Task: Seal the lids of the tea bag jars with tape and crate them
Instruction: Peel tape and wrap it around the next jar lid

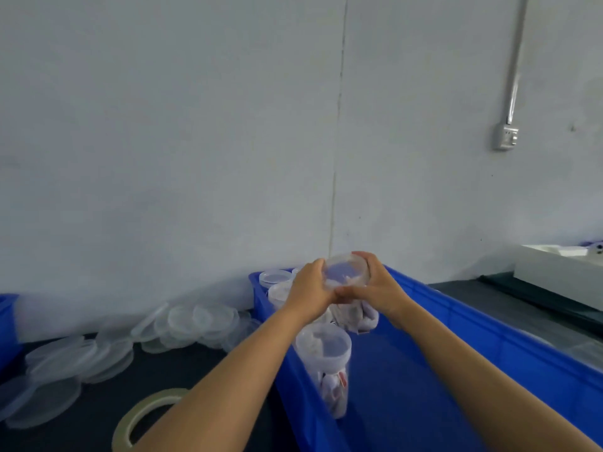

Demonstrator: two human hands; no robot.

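Clearly both hands clamp one clear jar [346, 272] by its lid rim, left hand [310, 285] and right hand [378, 285] curled round it above the blue crate [456, 321]; lower it upright beside the standing jar [324, 363] (tape roll [143, 415] lies outside); keep it level, I'd judge

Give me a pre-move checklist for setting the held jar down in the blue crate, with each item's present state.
1. Both hands on the jar: ok. The left hand and right hand each grip the held jar at its lid end.
2. Lid seated: ok, as far as it shows.
3. Tape seal on the lid: cannot tell; too blurred.
4. Free floor in the blue crate: ok, bare bottom to the right of the standing jar.
5. Clearance from jars at the crate's far end: cannot tell; hands cover the gap.
6. Tape roll out of the way: ok, on the table left of the crate.
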